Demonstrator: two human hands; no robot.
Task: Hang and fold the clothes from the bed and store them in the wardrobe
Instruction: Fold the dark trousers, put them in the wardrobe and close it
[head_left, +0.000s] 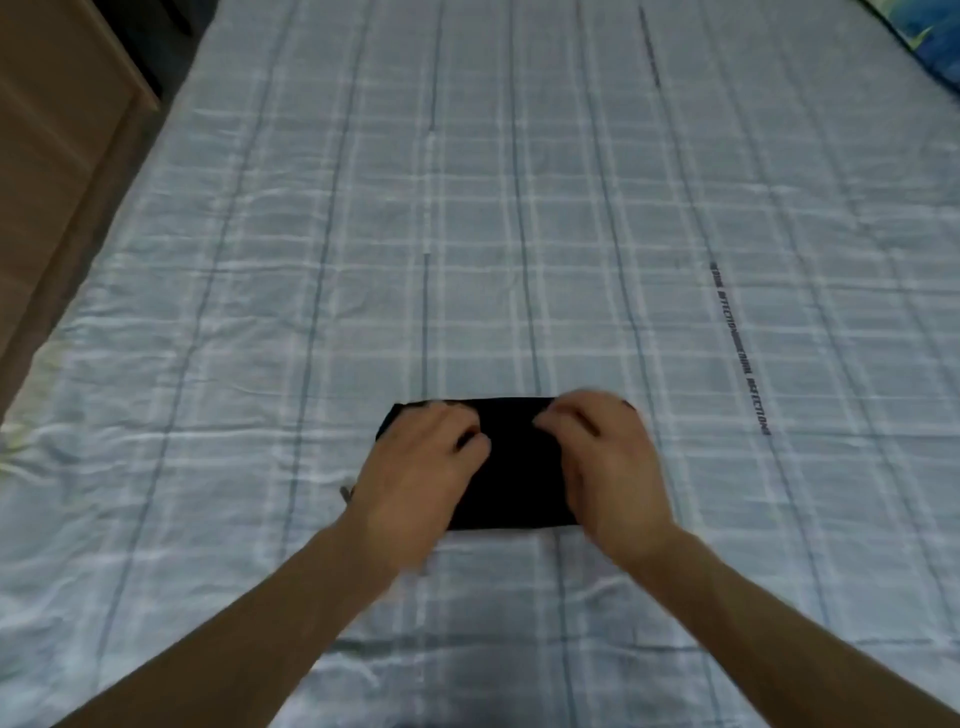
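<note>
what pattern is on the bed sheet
Pale blue-grey plaid with white and dark stripes on the bed sheet, seen from the head view.

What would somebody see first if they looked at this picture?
First, the small black folded garment, dark against the pale checked bedsheet, near the bed's near edge. Both hands are on it: the left hand on its left side, the right hand on its right, fingers curled.

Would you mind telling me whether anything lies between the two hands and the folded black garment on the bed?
Nothing visible does. The left hand and right hand both rest directly on the folded black garment, which lies flat on the plaid bedsheet. Whether either grip pinches the cloth is blurred. The wardrobe is not identifiable, so that path cannot be judged.
</note>
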